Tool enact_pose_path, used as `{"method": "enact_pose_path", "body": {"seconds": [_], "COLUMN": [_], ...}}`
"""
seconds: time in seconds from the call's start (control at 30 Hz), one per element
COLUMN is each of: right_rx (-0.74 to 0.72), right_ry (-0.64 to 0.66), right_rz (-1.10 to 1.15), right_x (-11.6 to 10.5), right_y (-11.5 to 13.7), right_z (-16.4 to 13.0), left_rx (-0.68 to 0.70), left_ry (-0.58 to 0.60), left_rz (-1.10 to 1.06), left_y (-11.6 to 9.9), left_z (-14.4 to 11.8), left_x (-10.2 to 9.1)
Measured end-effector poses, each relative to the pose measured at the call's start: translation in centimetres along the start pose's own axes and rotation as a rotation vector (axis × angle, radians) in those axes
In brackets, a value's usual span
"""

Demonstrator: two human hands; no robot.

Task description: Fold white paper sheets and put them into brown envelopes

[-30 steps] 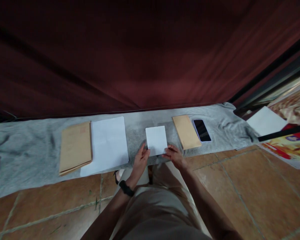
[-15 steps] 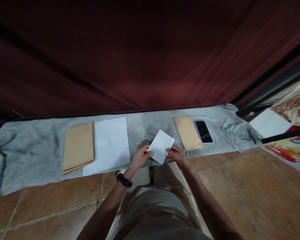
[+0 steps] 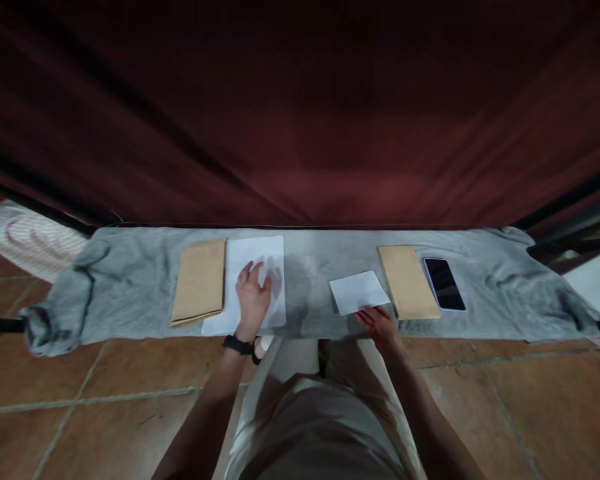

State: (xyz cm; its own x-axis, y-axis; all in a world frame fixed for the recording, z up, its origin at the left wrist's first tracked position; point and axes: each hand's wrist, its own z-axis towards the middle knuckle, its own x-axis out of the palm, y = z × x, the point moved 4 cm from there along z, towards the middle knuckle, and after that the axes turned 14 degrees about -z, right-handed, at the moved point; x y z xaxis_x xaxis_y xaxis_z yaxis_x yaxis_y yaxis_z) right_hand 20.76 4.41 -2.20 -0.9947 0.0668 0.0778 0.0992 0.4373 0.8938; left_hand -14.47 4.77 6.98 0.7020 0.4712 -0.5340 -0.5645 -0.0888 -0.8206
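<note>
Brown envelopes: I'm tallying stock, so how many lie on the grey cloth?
2. One brown envelope lies left, beside the white sheet under the left hand. The other envelope lies right, beside the phone. More may be stacked beneath.

A home by the look of it, terracotta floor tiles (image 3: 480,400) under my knees, dark red curtain (image 3: 300,120) ahead of me, grey cloth (image 3: 130,293) spread on the floor, striped rug (image 3: 25,237) at the side
</note>
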Motion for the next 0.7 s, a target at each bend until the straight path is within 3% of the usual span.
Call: {"method": "enact_pose_path", "body": {"seconds": [0.13,0.23,0.33,0.53,0.7], "right_rx": [0.069,0.112,0.127,0.196,0.167], "right_ry": [-0.049,-0.016,0.022,0.037,0.042], "right_rz": [0.073,0.033,-0.017,-0.125,-0.153], "right_x": [-0.5,-0.7,-0.9,-1.2,-1.3], "right_y": [0.1,0.2,0.3,0.1,0.0], "right_z": [-0.8,-1.3,-1.6,-2.1,-2.4], "left_rx": [-0.234,-0.381,-0.457,-0.470,-0.490], "left_ry": [-0.181,-0.189,-0.149,-0.149,-0.170], "left_rz": [0.472,0.597,0.608,0.633,0.658], "left_y": [4.8,7.9,9.1,8.4,9.3], "left_z": [1.4,0.9,0.1,0.0,0.7], "left_x": [-7.1,-9.8,-10.5,-10.8,-11.6]}}
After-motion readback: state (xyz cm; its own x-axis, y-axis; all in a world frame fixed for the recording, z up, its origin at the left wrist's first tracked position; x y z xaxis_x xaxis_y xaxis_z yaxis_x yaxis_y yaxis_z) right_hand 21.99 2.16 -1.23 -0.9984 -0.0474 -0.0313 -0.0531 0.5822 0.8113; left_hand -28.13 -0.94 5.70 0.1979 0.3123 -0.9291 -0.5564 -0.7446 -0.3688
